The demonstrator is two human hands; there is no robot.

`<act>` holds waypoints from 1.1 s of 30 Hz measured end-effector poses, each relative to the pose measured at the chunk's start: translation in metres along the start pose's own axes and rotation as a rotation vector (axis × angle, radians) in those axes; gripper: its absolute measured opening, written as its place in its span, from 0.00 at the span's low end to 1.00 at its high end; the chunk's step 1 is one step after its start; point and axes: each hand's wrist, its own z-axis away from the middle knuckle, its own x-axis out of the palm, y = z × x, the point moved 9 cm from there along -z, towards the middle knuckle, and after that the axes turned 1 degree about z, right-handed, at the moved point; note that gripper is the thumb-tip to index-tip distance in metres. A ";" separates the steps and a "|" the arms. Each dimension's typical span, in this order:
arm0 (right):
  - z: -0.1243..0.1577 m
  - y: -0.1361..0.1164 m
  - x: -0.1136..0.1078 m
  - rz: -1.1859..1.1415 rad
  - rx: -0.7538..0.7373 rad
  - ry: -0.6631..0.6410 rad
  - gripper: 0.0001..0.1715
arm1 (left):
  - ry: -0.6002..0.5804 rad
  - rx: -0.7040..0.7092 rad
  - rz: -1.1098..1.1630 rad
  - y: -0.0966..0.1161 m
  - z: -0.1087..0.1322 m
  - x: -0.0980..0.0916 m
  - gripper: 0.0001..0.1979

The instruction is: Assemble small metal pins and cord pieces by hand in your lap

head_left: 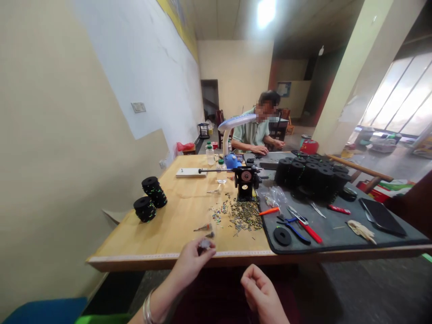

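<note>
My left hand [195, 259] is at the table's front edge, its thumb and fingers closed around a small pale grey, roundish thing [204, 244], too blurred to name. My right hand [258, 288] is held in front of the edge, lower and to the right, with thumb and fingertips pinched together; anything between them is too small to make out. Just beyond my left hand lie small tools with thin tips, one orange [203, 227] and one dark [210, 235]. Past them, a heap of small metallic and coloured pieces [246, 213] spreads over the wooden table [162, 234].
A black hand-crank winder [245, 182] stands mid-table before a desk lamp [232, 159] and bottles [221, 173]. Black foam spools [150, 193] stand left; many more [313, 175] crowd the grey mat [326, 229], with blue pliers [295, 229] and a phone [381, 216]. A person [251, 130] sits opposite.
</note>
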 end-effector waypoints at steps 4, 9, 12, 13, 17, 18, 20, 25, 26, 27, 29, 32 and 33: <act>-0.005 0.005 -0.006 -0.096 0.016 0.062 0.30 | 0.223 -0.014 -0.465 -0.023 -0.026 -0.065 0.13; -0.005 0.004 -0.012 -0.112 -0.034 0.143 0.30 | 0.257 -0.038 -0.591 -0.039 -0.047 -0.099 0.15; -0.004 0.004 -0.014 -0.101 -0.044 0.172 0.29 | 0.231 0.031 -0.614 -0.028 -0.045 -0.091 0.16; -0.003 0.003 -0.014 -0.093 -0.047 0.178 0.29 | 0.245 0.067 -0.609 -0.020 -0.040 -0.085 0.16; 0.000 -0.001 -0.014 -0.057 -0.076 0.214 0.29 | 0.241 0.163 -0.330 0.016 -0.005 -0.040 0.15; 0.000 -0.002 -0.014 -0.051 -0.084 0.220 0.28 | 0.158 0.128 -0.179 0.019 0.003 -0.017 0.14; 0.002 -0.005 -0.013 -0.035 -0.105 0.221 0.29 | -0.001 0.013 0.146 0.020 0.019 0.031 0.14; 0.008 -0.018 -0.015 0.104 -0.223 0.244 0.28 | -0.153 -0.200 0.622 0.018 0.037 0.106 0.16; 0.009 -0.020 -0.016 0.134 -0.242 0.257 0.28 | -0.154 -0.240 0.671 0.015 0.037 0.111 0.16; 0.010 -0.020 -0.017 0.157 -0.254 0.269 0.27 | -0.152 -0.273 0.711 0.013 0.036 0.115 0.16; 0.009 -0.019 -0.019 0.176 -0.266 0.283 0.26 | -0.157 -0.322 0.770 0.009 0.034 0.120 0.17; 0.006 -0.012 -0.020 0.148 -0.260 0.267 0.25 | -0.189 -0.337 0.818 0.007 0.033 0.124 0.17; 0.005 -0.009 -0.020 0.139 -0.251 0.248 0.25 | -0.210 -0.331 0.830 0.008 0.033 0.126 0.18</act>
